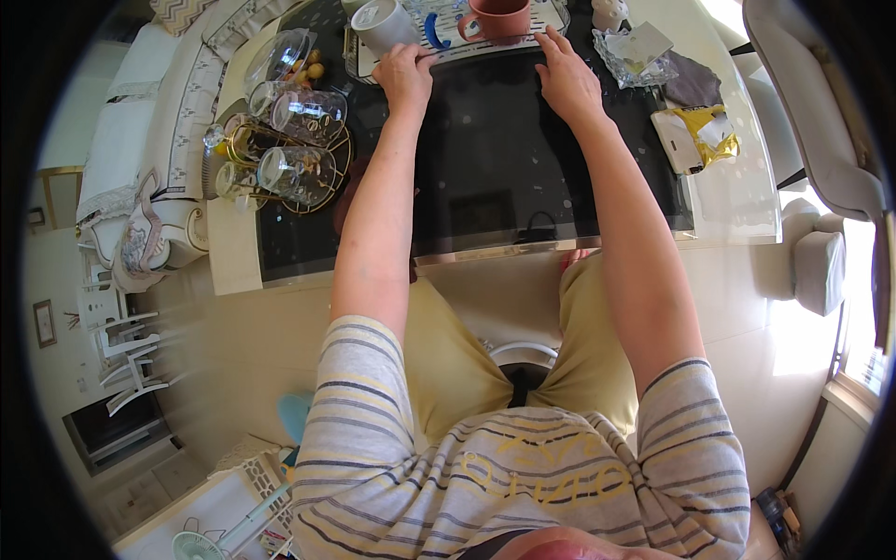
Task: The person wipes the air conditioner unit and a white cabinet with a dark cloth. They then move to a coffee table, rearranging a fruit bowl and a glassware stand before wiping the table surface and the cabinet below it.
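Both arms reach to the far part of a glossy black tabletop (490,147). My left hand (406,77) rests at the near rim of a slotted tray (462,52), its fingers at the edge below a white cup (381,24). My right hand (567,73) touches the same rim with spread fingertips, just right of a terracotta-coloured mug (500,19). Between the cup and the mug lies a curved blue object (435,31). Whether the left fingers close around the rim cannot be told.
Glass cups (297,171) hang on a gold wire rack (341,183) at left, near a clear bowl (276,56) and small round fruit (315,71). At right are a crystal-like glass dish (616,68), a grey cloth (693,82) and an opened yellow-and-white packet (686,140).
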### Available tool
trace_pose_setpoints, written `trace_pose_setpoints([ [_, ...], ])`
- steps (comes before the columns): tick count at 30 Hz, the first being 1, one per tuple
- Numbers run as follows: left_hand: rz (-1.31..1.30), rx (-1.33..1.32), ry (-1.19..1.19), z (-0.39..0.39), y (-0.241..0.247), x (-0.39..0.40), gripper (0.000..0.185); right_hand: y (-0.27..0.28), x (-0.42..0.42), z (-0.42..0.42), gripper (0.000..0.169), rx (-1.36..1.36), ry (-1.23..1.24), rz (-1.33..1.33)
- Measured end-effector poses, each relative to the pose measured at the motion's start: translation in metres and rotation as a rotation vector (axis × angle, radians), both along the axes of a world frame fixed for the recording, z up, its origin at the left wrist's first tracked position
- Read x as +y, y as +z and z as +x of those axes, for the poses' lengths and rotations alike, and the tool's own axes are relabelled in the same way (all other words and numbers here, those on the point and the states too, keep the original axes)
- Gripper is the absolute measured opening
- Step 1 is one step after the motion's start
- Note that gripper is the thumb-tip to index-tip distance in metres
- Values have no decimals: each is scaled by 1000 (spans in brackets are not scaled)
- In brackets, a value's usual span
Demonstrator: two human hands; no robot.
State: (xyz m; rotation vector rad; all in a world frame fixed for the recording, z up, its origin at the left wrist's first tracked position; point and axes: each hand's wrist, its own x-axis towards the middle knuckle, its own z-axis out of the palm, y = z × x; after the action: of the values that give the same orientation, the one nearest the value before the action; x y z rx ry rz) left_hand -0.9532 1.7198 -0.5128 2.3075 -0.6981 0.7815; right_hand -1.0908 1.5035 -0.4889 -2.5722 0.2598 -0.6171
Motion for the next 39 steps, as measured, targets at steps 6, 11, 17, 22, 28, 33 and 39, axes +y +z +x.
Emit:
trace_pose_setpoints([
  [6, -54, 37, -28, 3, -2, -3, 6, -11, -8, 7, 49, -80, 0, -28],
  [11, -20, -79, -41, -24, -1, -14, 6, -9, -14, 5, 47, -70, -52, -35],
  [17, -33, -67, -50, -46, 4, -7, 5, 0, -12, 1, 27, -78, -92, -73],
  [22, -38, -46, -79, -62, 7, 3, 5, 7, -11, -9, 17, -69, -101, -155],
  [28, -70, 32, -89, -89, 7, 11, 8, 21, -12, -28, 9, 170, -80, -184],
  [33, -58, 68, -83, -110, 3, 14, 9, 32, -8, -50, 9, 233, -80, -189],
  [39, -90, 49, -94, -131, 0, 17, 11, 32, -4, -71, 10, 254, -103, -161],
])
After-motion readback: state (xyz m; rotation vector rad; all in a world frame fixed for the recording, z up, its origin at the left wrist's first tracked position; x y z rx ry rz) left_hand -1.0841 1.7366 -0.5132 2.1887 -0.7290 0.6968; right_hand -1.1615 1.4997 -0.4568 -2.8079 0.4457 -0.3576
